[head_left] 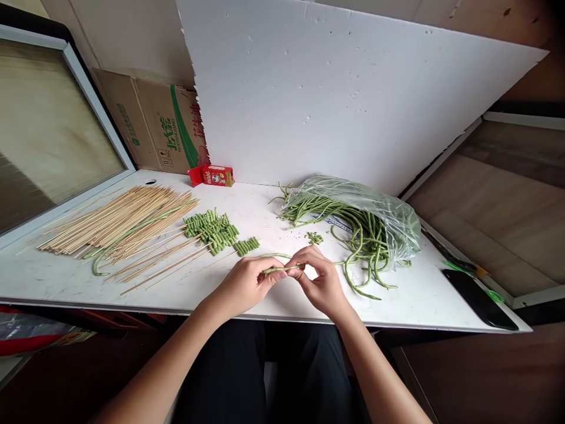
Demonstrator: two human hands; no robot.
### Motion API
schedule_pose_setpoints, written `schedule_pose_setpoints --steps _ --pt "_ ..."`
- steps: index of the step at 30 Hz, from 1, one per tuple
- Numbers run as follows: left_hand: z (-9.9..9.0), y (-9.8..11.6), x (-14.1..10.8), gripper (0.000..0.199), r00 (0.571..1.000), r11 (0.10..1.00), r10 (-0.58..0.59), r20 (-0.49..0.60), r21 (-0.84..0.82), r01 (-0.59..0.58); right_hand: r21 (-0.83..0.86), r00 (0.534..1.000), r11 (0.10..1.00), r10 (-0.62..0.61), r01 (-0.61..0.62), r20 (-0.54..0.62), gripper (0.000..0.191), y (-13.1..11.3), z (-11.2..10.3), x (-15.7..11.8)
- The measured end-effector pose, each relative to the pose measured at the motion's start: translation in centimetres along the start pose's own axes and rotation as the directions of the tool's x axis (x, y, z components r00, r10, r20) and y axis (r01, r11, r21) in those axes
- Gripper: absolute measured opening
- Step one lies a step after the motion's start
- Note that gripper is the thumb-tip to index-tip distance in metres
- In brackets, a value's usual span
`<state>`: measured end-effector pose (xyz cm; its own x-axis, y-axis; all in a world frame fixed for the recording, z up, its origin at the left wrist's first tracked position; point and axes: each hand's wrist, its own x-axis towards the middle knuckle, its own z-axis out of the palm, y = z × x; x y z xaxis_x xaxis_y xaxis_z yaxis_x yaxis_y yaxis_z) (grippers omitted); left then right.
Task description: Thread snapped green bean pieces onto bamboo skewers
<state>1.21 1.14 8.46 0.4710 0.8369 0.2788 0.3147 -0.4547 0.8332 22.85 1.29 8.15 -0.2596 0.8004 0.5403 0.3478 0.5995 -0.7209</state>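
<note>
My left hand (251, 282) and my right hand (320, 280) meet over the front of the white table, both pinching one long green bean (274, 270) between thumb and fingers. Part of the bean is hidden by the fingers. Just left of the hands lie short bean pieces threaded in rows on skewers (216, 231), with one small row (247, 246) at their right end. Beyond my right hand sits a little heap of bean tips (315, 238). A plastic bag (401, 221) spills loose long beans (326, 207) toward my right hand.
A broad pile of bare bamboo skewers (115, 221) covers the table's left, a long bean across it. A red box (216, 175) stands by a cardboard carton (154, 123). A black phone (479, 298) lies at the right edge. A white foam board (309, 88) rises behind.
</note>
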Motion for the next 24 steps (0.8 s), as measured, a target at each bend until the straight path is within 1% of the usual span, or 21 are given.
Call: schedule_pose_setpoints --steps 2,5,7,9,10,12,14,15,17,20,22,24 --pt "0.0 0.2 -0.1 0.035 0.999 1.0 0.002 0.05 0.001 -0.002 0.035 1.0 0.999 0.008 -0.008 0.006 0.023 0.1 0.0 -0.1" --pt "-0.1 0.3 0.0 0.035 0.995 1.0 0.022 0.101 0.004 -0.022 0.15 0.998 0.987 0.059 -0.063 0.034 0.028 0.4 -0.1 -0.4" --pt "-0.3 0.0 0.1 0.035 0.993 0.999 0.037 0.115 -0.006 -0.036 0.257 0.993 0.961 0.088 -0.107 0.085 0.031 0.6 -0.2 -0.5" --pt "-0.5 -0.6 0.2 0.036 0.994 0.999 0.032 0.109 -0.016 -0.031 0.324 0.985 0.935 0.107 -0.146 0.134 0.031 0.9 -0.5 -0.5" --pt "-0.6 -1.0 0.3 0.036 0.996 1.0 0.014 0.092 -0.014 -0.013 0.327 0.981 0.93 0.123 -0.166 0.149 0.029 1.2 -0.8 -0.5" --pt "-1.0 -1.4 0.4 0.038 0.998 0.999 -0.05 0.037 0.006 0.05 0.26 0.973 0.942 0.184 -0.214 0.136 0.026 2.1 -1.4 -0.5" --pt "-1.6 -1.5 0.4 0.041 0.995 0.995 -0.102 0.003 0.018 0.102 0.152 0.961 0.95 0.267 -0.274 0.066 0.028 3.3 -2.2 -0.5" --pt "-2.1 -1.4 0.3 0.042 0.993 0.993 -0.114 0.011 0.012 0.114 0.102 0.951 0.946 0.308 -0.309 0.02 0.03 4.0 -2.6 -0.6" --pt "-3.3 -1.0 0.1 0.043 0.988 0.99 -0.138 0.066 -0.011 0.139 0.039 0.93 0.931 0.365 -0.364 -0.036 0.034 5.3 -3.5 -0.7" --pt "-6.2 -0.5 -0.7 0.042 0.967 0.972 -0.217 0.13 -0.06 0.226 -0.041 0.902 0.902 0.427 -0.43 -0.057 0.037 6.8 -4.5 -0.8" --pt "-8.4 -0.4 -1.4 0.041 0.961 0.96 -0.257 0.101 -0.086 0.265 -0.087 0.887 0.883 0.455 -0.461 -0.075 0.037 7.5 -4.9 -0.9" --pt "-10.2 -0.4 -2.0 0.043 0.956 0.944 -0.294 0.012 -0.151 0.293 -0.124 0.873 0.865 0.473 -0.486 -0.117 0.036 8.1 -4.8 -1.1"
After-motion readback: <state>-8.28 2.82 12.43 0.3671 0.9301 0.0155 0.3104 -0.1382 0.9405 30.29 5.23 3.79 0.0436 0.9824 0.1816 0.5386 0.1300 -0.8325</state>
